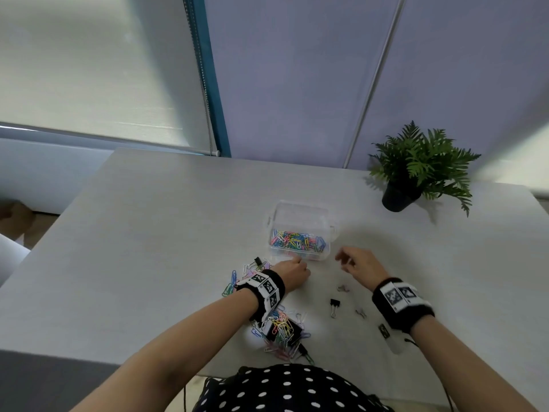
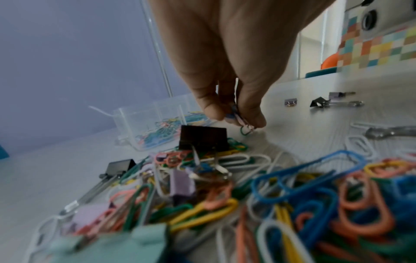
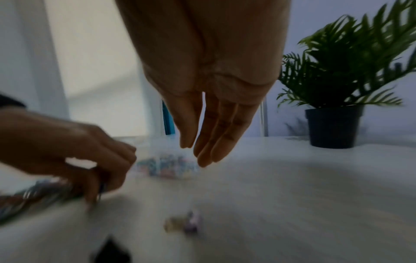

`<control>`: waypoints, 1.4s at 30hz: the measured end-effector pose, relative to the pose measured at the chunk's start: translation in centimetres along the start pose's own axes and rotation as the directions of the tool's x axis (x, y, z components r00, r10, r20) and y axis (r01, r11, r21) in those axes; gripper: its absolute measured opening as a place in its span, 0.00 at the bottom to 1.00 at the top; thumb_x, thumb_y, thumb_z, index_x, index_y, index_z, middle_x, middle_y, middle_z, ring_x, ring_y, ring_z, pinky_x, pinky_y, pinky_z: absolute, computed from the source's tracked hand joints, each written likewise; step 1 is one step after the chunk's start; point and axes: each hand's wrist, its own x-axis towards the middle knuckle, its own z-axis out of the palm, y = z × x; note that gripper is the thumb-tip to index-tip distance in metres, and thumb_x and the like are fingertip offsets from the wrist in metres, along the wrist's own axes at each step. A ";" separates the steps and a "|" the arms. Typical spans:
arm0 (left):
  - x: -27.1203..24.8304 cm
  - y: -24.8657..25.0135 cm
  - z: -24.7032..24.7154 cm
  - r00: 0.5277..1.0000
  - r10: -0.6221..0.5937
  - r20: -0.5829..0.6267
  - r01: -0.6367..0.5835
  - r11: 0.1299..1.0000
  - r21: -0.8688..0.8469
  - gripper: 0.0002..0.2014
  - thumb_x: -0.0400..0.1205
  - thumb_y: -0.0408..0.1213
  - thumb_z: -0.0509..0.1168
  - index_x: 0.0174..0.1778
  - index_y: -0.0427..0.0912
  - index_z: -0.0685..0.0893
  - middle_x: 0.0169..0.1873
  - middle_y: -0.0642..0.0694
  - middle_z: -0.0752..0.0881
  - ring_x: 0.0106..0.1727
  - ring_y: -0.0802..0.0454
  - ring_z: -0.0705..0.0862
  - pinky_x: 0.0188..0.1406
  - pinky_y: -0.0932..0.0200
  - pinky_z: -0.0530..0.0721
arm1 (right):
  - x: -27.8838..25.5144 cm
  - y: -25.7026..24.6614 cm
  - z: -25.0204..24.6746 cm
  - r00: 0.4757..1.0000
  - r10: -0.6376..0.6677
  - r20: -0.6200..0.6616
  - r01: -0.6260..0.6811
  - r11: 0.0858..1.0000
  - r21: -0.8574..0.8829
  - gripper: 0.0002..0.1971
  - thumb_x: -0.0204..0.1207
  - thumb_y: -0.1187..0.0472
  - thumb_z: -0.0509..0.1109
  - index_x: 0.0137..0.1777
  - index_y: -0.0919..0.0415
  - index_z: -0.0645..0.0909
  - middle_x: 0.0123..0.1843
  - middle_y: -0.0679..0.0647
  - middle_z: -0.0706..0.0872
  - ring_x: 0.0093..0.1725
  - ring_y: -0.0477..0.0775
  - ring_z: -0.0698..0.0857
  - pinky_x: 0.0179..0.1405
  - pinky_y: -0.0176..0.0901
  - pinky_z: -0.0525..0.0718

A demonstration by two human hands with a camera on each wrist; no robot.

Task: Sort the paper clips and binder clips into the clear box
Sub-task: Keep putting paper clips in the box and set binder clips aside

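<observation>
A clear box (image 1: 300,217) sits mid-table with coloured paper clips (image 1: 298,240) in its near compartment; it also shows in the left wrist view (image 2: 144,121). A heap of paper clips and binder clips (image 1: 276,325) lies under my left forearm and fills the left wrist view (image 2: 258,192). My left hand (image 1: 292,273) is low over the table just in front of the box and pinches a few paper clips (image 2: 244,127) between thumb and fingers. My right hand (image 1: 356,263) hovers right of the box, fingers straight and empty (image 3: 202,142). A black binder clip (image 1: 335,306) lies between my wrists.
A potted fern (image 1: 416,171) stands at the back right of the white table (image 1: 148,233). Small silver and lilac binder clips (image 1: 343,288) (image 1: 361,313) lie near my right wrist. A wall and a blind run close behind the table's far edge.
</observation>
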 end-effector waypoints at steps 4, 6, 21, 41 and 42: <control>0.4 -0.1 -0.8 0.999 -0.045 0.014 0.046 0.997 -0.061 0.13 0.84 0.27 0.53 0.62 0.28 0.75 0.63 0.32 0.78 0.68 0.38 0.73 0.64 0.45 0.77 | -3.6 3.0 0.6 0.993 0.101 0.064 -0.090 0.984 -0.157 0.11 0.68 0.65 0.72 0.42 0.50 0.74 0.40 0.49 0.77 0.41 0.52 0.78 0.44 0.46 0.77; 0.7 -0.4 -2.3 0.992 -0.117 -0.036 0.105 0.965 -0.242 0.12 0.84 0.31 0.57 0.59 0.29 0.78 0.61 0.33 0.80 0.65 0.39 0.76 0.66 0.48 0.75 | -4.9 3.4 1.2 0.979 0.170 0.110 -0.144 0.967 -0.211 0.11 0.70 0.61 0.70 0.43 0.48 0.69 0.42 0.48 0.75 0.43 0.51 0.76 0.44 0.44 0.75; 2.9 -6.4 -8.3 0.811 -0.583 -0.035 0.398 0.595 -0.698 0.13 0.83 0.35 0.60 0.56 0.30 0.81 0.58 0.36 0.86 0.60 0.41 0.83 0.55 0.57 0.79 | -5.9 -3.8 5.7 0.970 -0.178 0.164 0.219 0.934 -0.283 0.18 0.76 0.63 0.63 0.65 0.58 0.72 0.68 0.57 0.74 0.68 0.59 0.72 0.65 0.52 0.73; -1.1 -5.6 -4.8 0.973 -0.224 -0.052 0.174 0.865 -0.471 0.23 0.80 0.20 0.53 0.71 0.37 0.76 0.68 0.35 0.80 0.70 0.41 0.77 0.72 0.57 0.68 | -3.7 -0.8 6.0 0.965 -0.210 0.159 0.230 0.966 -0.120 0.14 0.67 0.65 0.70 0.53 0.65 0.79 0.59 0.63 0.76 0.60 0.62 0.74 0.58 0.53 0.76; -1.3 -5.1 -4.5 0.976 -0.204 -0.082 0.149 0.889 -0.433 0.23 0.80 0.19 0.53 0.71 0.35 0.75 0.69 0.34 0.78 0.71 0.41 0.76 0.74 0.55 0.67 | -3.6 -0.8 5.9 0.970 -0.184 0.158 0.200 0.976 -0.088 0.14 0.66 0.66 0.71 0.52 0.66 0.79 0.57 0.62 0.77 0.58 0.62 0.75 0.58 0.52 0.77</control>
